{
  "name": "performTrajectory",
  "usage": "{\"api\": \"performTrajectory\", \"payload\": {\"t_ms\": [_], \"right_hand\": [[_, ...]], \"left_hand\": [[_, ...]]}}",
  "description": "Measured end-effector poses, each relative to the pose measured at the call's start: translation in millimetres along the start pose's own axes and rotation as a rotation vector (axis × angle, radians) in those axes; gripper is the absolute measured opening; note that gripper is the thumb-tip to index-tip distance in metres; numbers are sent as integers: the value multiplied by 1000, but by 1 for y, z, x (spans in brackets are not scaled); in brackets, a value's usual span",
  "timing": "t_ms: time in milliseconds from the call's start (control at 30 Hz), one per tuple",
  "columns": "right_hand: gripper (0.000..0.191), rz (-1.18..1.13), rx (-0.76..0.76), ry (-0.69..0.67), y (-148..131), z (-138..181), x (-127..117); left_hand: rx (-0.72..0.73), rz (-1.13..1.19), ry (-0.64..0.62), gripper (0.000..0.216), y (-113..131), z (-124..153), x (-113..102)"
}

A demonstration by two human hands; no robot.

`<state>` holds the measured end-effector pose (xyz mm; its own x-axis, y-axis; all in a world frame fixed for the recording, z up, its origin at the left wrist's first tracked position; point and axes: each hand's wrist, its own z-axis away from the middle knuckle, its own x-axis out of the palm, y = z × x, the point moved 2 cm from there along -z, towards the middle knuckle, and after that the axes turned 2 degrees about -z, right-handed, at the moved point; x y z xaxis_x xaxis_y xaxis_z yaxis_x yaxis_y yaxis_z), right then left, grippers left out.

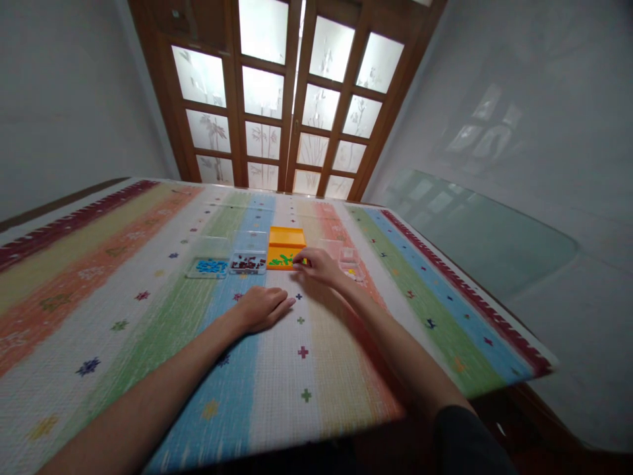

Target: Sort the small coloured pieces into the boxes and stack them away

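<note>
My right hand (317, 265) reaches over the right front of an open orange box (287, 236). Its thumb and fingertips are pinched together, and whatever may be between them is too small to make out. Small green pieces (281, 260) lie in the front half of this box, partly covered by my fingers. My left hand (264, 308) rests palm down on the striped tablecloth (277, 369), nearer to me, with its fingers stretched out and nothing in it. Left of the orange box stands an open clear box (232, 271) of dark brown pieces (248, 262).
Farther left is a clear box (188, 273) with blue pieces (211, 266), its lid open. Behind my right wrist, another clear box (347, 254) has a few pale and yellow pieces. Wooden glazed doors (289, 132) stand beyond the table, with walls on both sides.
</note>
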<state>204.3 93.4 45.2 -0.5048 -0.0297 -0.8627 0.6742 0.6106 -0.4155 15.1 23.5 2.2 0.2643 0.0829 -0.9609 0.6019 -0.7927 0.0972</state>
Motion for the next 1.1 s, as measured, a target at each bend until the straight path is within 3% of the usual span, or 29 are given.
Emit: {"api": "performTrajectory", "payload": {"t_ms": [167, 367, 700, 900, 1100], "right_hand": [[20, 214, 129, -72, -1, -26, 10], [27, 307, 177, -127, -1, -30, 18], [43, 352, 207, -69, -8, -29, 12], [31, 267, 61, 106, -7, -4, 4], [21, 63, -91, 266, -2, 54, 11]], "left_hand": [[-25, -30, -34, 44, 1, -1, -2], [-19, -29, -47, 44, 2, -1, -2], [-30, -25, -66, 44, 2, -1, -2], [-52, -22, -55, 44, 3, -1, -1], [-36, -31, -15, 40, 0, -1, 2]]}}
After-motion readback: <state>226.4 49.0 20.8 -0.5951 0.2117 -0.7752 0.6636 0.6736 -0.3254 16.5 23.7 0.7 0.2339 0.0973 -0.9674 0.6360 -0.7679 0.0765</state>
